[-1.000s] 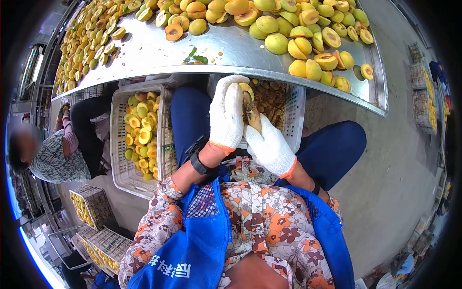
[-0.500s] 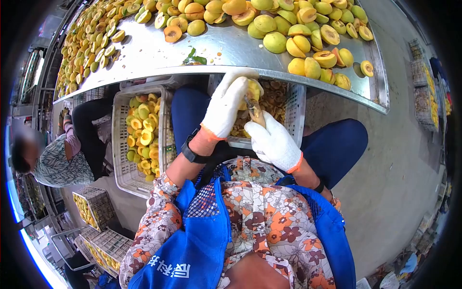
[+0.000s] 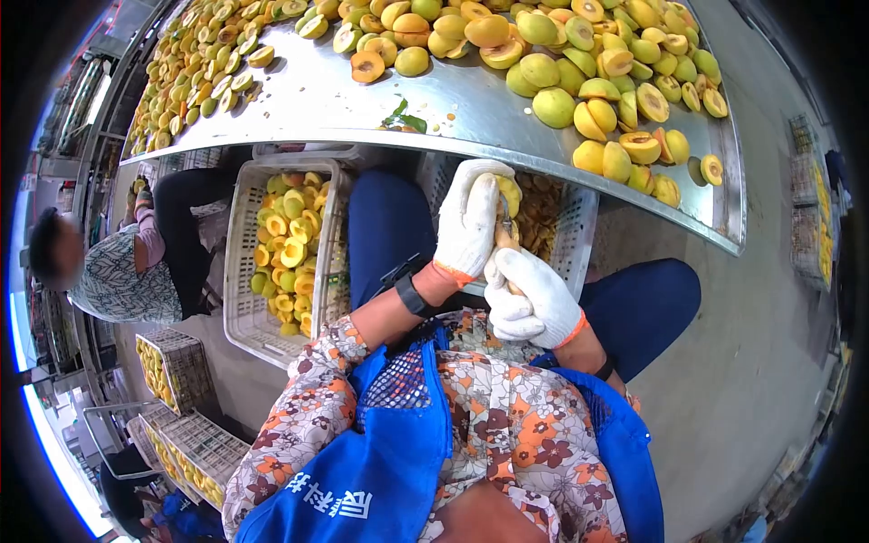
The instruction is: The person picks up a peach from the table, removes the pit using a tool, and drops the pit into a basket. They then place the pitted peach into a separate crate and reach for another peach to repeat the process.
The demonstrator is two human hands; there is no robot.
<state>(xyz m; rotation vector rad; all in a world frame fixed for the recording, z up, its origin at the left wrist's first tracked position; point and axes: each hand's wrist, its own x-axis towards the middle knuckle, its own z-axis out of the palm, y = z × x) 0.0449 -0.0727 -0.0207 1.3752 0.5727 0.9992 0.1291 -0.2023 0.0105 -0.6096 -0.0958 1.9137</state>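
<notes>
My left hand (image 3: 469,222), in a white knit glove, is closed around a yellow peach half (image 3: 510,195) just below the table edge. My right hand (image 3: 536,299), also gloved, grips a wooden-handled tool (image 3: 504,237) whose narrow metal tip reaches the fruit. The fingers and fruit partly hide that tip. Below both hands, between my knees, stands a crate (image 3: 579,237) holding brown pits and scraps. A white crate (image 3: 233,281) of hollowed yellow peach halves sits to the left of my leg.
Many halved peaches (image 3: 552,107) lie on the metal table (image 3: 317,113), with a green leaf (image 3: 414,123) near its front edge. Another person (image 3: 127,271) sits at the left. Stacked fruit crates (image 3: 186,371) stand behind that person, and more crates (image 3: 808,231) at far right.
The view has shifted, so table and crates appear farther right and slightly lower. My left hand has turned around the peach half, and my right hand sits a little lower with the tool.
</notes>
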